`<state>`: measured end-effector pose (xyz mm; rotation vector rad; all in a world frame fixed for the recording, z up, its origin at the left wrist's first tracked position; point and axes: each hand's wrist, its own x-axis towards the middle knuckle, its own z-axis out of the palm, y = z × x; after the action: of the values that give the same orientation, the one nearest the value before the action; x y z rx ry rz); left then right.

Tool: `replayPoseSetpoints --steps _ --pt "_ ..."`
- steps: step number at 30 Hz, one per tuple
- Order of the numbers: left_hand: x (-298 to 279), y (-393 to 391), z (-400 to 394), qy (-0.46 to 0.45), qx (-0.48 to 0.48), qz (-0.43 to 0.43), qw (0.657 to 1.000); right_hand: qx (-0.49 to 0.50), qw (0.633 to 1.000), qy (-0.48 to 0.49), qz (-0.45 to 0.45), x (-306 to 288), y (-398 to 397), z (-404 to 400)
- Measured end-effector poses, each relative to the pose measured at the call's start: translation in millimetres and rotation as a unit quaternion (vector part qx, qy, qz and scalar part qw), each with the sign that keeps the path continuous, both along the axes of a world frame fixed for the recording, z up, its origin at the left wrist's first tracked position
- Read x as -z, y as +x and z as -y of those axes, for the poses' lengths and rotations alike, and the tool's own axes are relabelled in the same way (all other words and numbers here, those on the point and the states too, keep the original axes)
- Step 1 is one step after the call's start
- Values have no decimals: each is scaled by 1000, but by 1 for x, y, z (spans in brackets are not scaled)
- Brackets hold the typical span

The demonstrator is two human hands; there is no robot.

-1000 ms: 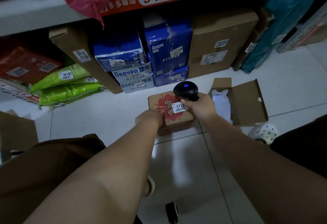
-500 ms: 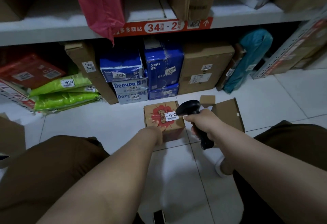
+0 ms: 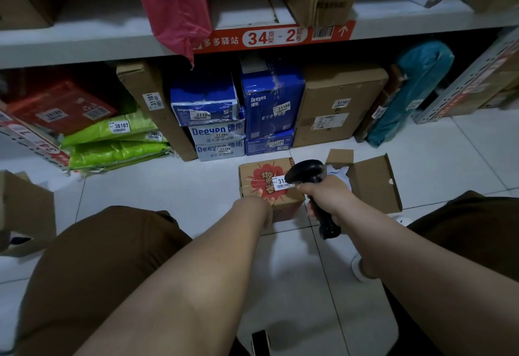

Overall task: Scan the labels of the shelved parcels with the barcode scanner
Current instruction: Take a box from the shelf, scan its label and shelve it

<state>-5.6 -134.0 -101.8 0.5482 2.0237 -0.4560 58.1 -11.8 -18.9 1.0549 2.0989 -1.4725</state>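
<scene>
Here the box (image 3: 268, 184) is steadied on the floor by the left hand (image 3: 264, 201), fingers laid on its front, so that its label (image 3: 280, 182) faces up. The scanner (image 3: 309, 173) is gripped by the right hand (image 3: 327, 197), head over the label, presumably for reading it.

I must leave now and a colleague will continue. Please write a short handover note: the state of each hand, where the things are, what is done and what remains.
Right hand: grips the black barcode scanner by its handle, head over the white label of the small printed box.
Left hand: fingers rest on the front of that box, steadying it; a curled grip is not visible.
The box stands on the floor tiles in front of the bottom shelf, beside an open empty carton.
Done: cannot tell whether any label has been read.
Left: the labelled parcels under the shelf, such as the blue Deeyeo packs and the green bags.
</scene>
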Motion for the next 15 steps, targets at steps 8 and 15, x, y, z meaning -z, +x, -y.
replayPoseSetpoints --steps 8,15 --pt "5 -3 0 -2 -10 1 1000 13 1000 23 -15 1 -1 1" --pt "8 -4 0 -6 1 5 1000 4 1000 14 -7 3 -3 1"
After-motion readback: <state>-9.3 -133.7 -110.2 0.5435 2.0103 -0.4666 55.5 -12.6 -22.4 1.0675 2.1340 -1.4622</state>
